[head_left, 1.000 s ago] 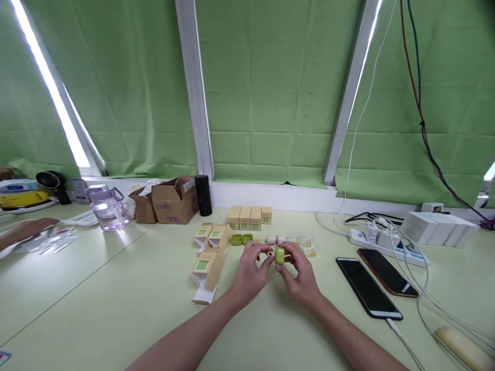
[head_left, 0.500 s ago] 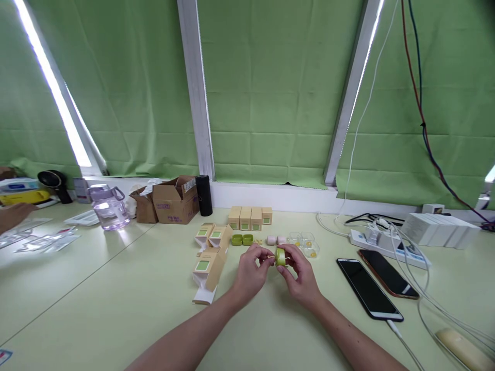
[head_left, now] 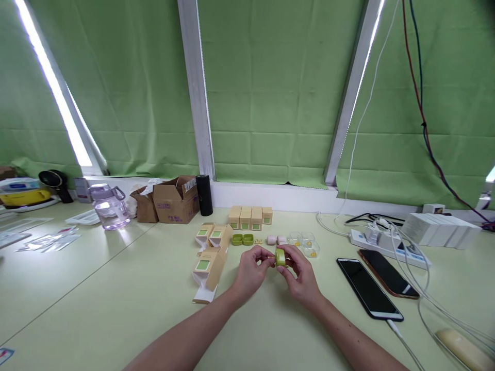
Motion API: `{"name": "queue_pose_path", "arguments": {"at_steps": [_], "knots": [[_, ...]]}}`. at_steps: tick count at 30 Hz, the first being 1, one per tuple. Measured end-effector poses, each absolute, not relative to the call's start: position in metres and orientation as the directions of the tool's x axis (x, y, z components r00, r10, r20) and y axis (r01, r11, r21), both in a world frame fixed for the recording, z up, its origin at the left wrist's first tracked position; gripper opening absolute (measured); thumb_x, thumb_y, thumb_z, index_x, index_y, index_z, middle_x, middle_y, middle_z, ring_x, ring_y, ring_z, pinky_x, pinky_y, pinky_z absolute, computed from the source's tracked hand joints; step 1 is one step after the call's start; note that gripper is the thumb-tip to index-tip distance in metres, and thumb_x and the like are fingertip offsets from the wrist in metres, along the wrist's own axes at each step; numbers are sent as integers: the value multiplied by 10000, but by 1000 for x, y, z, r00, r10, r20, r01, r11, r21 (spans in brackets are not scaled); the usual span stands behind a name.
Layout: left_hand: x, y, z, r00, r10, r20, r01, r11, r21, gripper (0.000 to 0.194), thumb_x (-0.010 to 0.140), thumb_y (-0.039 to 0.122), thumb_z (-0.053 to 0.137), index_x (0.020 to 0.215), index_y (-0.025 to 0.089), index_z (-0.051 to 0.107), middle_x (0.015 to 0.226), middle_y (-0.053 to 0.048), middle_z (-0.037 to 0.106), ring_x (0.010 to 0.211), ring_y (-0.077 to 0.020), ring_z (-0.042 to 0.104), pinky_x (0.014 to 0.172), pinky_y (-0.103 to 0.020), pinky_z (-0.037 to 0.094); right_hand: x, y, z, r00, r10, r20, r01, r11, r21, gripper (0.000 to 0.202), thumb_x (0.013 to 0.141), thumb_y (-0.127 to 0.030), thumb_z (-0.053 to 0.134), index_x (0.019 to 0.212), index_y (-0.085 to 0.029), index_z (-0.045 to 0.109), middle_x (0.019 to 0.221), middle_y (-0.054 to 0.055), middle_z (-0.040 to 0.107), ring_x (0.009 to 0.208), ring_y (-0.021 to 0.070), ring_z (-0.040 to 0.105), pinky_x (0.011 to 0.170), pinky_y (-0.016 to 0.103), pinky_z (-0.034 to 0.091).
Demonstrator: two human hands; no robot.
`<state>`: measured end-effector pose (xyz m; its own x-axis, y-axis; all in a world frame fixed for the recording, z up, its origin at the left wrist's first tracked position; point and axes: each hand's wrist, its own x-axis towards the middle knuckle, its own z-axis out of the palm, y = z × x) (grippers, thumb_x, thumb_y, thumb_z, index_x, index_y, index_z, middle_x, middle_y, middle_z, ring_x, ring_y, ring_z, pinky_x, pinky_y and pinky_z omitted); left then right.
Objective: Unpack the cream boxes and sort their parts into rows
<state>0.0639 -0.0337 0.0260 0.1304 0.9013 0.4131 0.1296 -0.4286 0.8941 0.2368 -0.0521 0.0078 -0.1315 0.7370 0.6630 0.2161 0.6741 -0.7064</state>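
Observation:
Above the table, my right hand (head_left: 300,275) pinches a small green case (head_left: 280,257) on its edge between thumb and fingers. My left hand (head_left: 252,272) is closed, its fingertips pinched against the case's left side; what they hold is too small to make out. Just beyond my hands lie two open green cases (head_left: 243,239), some tiny yellow pieces (head_left: 258,241), pink cylinders (head_left: 277,240) and clear round-lobed plastic containers (head_left: 307,243) with yellow bits inside. Left of them are opened cardboard boxes (head_left: 211,263) with green labels. Several closed small boxes (head_left: 245,219) stand in a row behind.
Two phones (head_left: 369,288) (head_left: 389,273) lie at right beside a power strip (head_left: 390,248) and loose white cables. White boxes (head_left: 441,230) stand behind. Back left are a larger carton (head_left: 176,201), a black cylinder (head_left: 204,196) and a clear purple bottle (head_left: 110,207).
Another person's hand at the far left edge has gone out of view. Both my hands and the green case stay nearly where they were.

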Motion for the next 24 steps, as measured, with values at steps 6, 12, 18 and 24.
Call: {"name": "queue_pose_path", "arguments": {"at_steps": [6,12,18,24], "knots": [[63,-31,25,157,920,359,40,-369,929,97,776,267,736,733,188,700,719,-27,722,686,-178,666,680,-309,550,237,-52,8,-138,737,661,221,674,-705,368,946,-291,597,1313,-279,622,1195,114,605,914,216,624,781,372,628],[64,-30,25,151,925,350,16,-356,934,187,761,360,777,749,184,714,754,-48,749,710,-197,688,694,-325,570,238,-50,8,-121,740,661,214,670,-711,379,949,-332,617,1325,-285,631,1212,112,623,920,214,635,805,380,637],[65,-32,27,91,907,411,118,-420,900,134,789,289,770,871,183,762,866,-64,768,778,-201,691,732,-328,559,236,-50,12,-107,761,640,132,649,-749,388,989,-395,597,1368,-310,618,1351,117,530,1054,216,624,897,380,616],[59,-31,28,103,853,511,227,-521,823,346,765,154,771,1103,225,750,1032,-78,742,967,-229,660,820,-365,524,239,-44,8,-30,766,642,225,631,-742,426,986,-370,599,1410,-321,593,1321,110,534,1162,245,609,973,437,575]]}}
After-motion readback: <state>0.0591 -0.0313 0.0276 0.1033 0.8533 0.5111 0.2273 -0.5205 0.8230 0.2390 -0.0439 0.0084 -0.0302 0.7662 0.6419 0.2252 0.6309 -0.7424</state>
